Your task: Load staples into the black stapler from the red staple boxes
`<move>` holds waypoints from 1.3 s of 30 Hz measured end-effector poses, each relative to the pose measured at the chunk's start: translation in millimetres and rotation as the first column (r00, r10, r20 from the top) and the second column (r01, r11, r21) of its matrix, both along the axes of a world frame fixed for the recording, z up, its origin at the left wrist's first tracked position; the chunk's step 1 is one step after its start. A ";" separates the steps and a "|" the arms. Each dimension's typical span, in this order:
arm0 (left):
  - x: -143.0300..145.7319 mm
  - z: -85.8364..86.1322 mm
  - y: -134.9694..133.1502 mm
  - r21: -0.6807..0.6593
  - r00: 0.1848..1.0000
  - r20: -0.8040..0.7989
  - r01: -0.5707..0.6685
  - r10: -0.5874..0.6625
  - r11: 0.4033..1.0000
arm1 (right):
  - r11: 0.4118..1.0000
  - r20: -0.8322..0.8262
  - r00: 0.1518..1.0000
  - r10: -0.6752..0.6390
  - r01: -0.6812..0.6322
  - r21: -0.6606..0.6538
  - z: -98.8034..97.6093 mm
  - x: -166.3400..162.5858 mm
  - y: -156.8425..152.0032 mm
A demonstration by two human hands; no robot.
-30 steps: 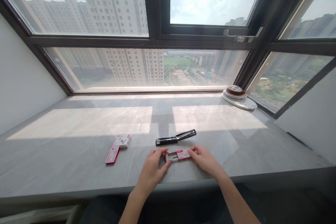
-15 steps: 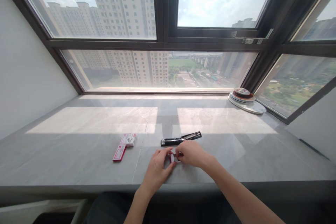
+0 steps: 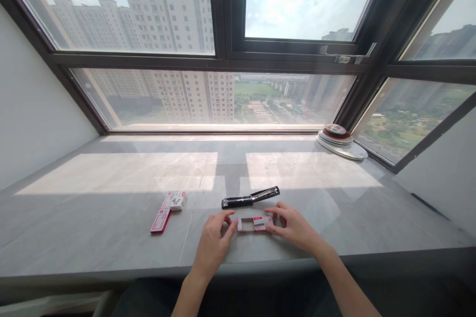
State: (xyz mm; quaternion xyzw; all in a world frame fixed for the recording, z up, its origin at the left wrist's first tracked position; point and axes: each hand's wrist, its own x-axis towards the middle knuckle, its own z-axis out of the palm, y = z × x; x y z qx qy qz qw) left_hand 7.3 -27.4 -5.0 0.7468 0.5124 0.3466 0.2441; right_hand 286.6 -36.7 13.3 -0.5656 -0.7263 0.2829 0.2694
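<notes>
A small red-and-white staple box (image 3: 255,224) lies on the grey stone sill (image 3: 111,218), its inner tray slid partly out to the left. My left hand (image 3: 212,246) pinches the tray's left end. My right hand (image 3: 295,228) pinches the box's right end. Just behind the box lies a black stapler (image 3: 250,197), swung open, its metal channel showing.
Two more red-and-white staple boxes (image 3: 173,200) (image 3: 160,220) lie to the left. A stack of round plates (image 3: 339,139) sits in the far right corner by the window frame. The sill's front edge runs just under my wrists.
Half a second ago my hands were close together with the box pushed nearly shut. They have drawn apart and the tray is slid out again.
</notes>
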 end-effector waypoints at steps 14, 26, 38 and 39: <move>2.4 -0.4 19.1 0.122 0.965 -0.118 -0.222 0.236 0.967 | 0.991 0.049 0.993 0.106 -0.109 0.071 9.5 -34.3 3.4; -13.7 -9.8 16.6 -0.003 0.972 -0.191 -0.142 0.139 0.990 | 0.956 0.181 0.973 0.144 -0.184 0.227 13.8 -68.8 43.2; -15.1 -8.7 16.7 -0.019 0.977 -0.172 -0.130 0.125 0.991 | 0.990 0.216 0.976 0.024 -0.054 0.134 27.7 -74.4 25.4; -15.1 -8.8 16.7 -0.020 0.977 -0.173 -0.130 0.125 0.991 | 0.991 0.195 0.980 0.049 -0.071 0.111 27.7 -76.2 20.8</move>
